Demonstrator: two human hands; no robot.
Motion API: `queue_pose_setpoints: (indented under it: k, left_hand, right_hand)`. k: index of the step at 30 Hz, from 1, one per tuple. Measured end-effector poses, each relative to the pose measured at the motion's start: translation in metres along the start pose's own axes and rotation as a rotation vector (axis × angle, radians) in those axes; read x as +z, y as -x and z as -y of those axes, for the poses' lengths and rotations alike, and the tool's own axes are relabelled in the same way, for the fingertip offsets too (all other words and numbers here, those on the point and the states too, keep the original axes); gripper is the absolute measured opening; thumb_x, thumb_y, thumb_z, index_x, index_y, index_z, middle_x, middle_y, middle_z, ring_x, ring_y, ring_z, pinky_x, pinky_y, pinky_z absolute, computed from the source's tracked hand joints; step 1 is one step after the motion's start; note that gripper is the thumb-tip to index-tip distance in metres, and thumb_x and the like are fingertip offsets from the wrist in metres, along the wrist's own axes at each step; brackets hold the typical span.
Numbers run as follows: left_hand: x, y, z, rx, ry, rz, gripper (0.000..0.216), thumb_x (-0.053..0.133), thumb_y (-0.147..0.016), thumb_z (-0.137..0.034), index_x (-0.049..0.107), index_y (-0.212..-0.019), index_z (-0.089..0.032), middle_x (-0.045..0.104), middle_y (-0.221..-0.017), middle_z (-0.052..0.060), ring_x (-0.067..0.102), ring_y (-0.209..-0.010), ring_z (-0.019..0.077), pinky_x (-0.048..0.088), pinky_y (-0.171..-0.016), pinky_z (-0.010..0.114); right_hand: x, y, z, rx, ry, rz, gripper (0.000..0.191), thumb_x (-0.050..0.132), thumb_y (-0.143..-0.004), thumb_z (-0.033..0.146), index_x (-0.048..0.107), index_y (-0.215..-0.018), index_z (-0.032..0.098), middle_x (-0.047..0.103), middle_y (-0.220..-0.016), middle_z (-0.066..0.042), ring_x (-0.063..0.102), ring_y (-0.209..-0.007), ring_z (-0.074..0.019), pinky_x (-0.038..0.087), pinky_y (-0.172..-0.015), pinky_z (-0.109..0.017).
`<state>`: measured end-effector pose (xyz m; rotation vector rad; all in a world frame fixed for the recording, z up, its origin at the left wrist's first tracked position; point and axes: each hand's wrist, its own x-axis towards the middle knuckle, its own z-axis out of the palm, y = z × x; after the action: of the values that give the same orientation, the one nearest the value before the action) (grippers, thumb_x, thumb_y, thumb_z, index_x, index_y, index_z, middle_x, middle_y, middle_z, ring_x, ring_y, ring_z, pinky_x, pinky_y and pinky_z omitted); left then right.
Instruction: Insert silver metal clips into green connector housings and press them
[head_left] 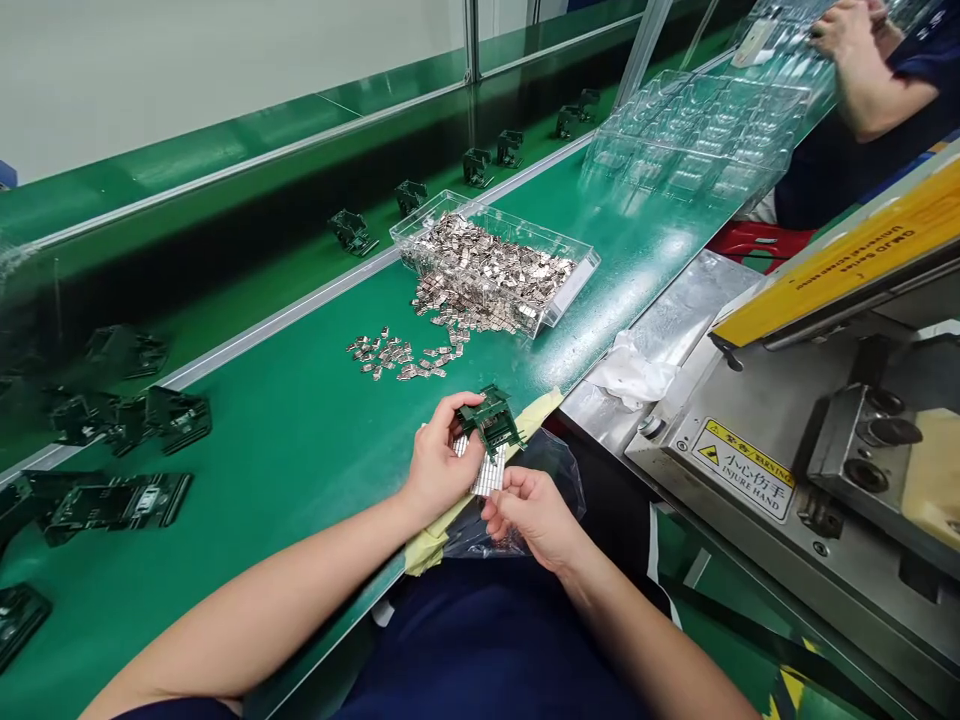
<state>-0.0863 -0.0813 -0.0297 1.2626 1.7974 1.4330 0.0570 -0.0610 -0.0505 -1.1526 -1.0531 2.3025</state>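
In my left hand (444, 455) is a green circuit board assembly (491, 420), its open frame tilted up above the table's front edge. A silver ribbed metal part (489, 472), like a heat sink, juts down from it between my hands. My right hand (534, 512) is closed in a pinch at the lower end of that ribbed part. The fingers hide whatever is between their tips. Beyond my hands, small silver metal clips (386, 352) lie loose on the green surface, beside a clear plastic bin (577, 285) heaped with more of them.
Several green board assemblies (180, 418) stand at left and along the back belt (300, 265). At right is a machine (705, 420) with a hand-injury warning label. Clear trays (697, 130) sit far right near another person's arm (862, 85). Yellow tape (427, 548) lines the table edge.
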Motion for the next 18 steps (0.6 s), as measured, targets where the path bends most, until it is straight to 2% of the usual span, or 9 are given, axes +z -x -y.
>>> queue_pose_setpoints:
  k: [5,11,15,18]
  left_hand:
    - [0.000,0.000,0.000,0.006,-0.015,0.000,0.039,0.056,-0.075,-0.009,0.057,-0.112,-0.022,0.063,-0.085,0.000,0.059,-0.072,0.0125,0.047,-0.067,0.023]
    - [0.000,-0.001,0.000,-0.018,0.078,-0.028,0.037,0.060,-0.076,-0.013,0.057,-0.111,-0.021,0.065,-0.091,0.001,0.061,-0.076,0.0125,0.049,-0.072,0.022]
    - [-0.001,-0.004,-0.003,-0.015,0.206,-0.049,0.035,0.062,-0.078,-0.017,0.055,-0.112,-0.020,0.064,-0.093,0.002,0.063,-0.081,0.0123,0.051,-0.077,0.023]
    - [-0.003,-0.003,-0.008,0.004,0.291,-0.105,0.034,0.065,-0.077,-0.021,0.055,-0.109,-0.019,0.065,-0.089,0.002,0.064,-0.080,0.0129,0.052,-0.074,0.023]
  right_hand:
    - [-0.006,-0.006,-0.016,-0.004,0.089,-0.113,0.013,0.063,-0.056,0.023,0.052,-0.056,0.018,0.061,-0.046,0.003,0.052,-0.035,-0.0090,0.041,-0.035,-0.017]
    - [-0.027,-0.015,-0.030,-0.072,0.239,-0.216,0.011,0.064,-0.060,0.026,0.061,-0.065,0.017,0.066,-0.056,0.000,0.063,-0.045,-0.0133,0.049,-0.043,-0.021]
    - [-0.044,-0.016,-0.025,-0.161,0.355,-0.301,0.012,0.070,-0.062,0.028,0.070,-0.068,0.017,0.068,-0.059,-0.002,0.066,-0.049,-0.0169,0.051,-0.045,-0.024]
    - [-0.047,0.000,-0.009,-0.255,0.406,-0.383,0.019,0.070,-0.066,0.034,0.074,-0.075,0.018,0.071,-0.070,-0.005,0.068,-0.058,-0.0195,0.054,-0.051,-0.028]
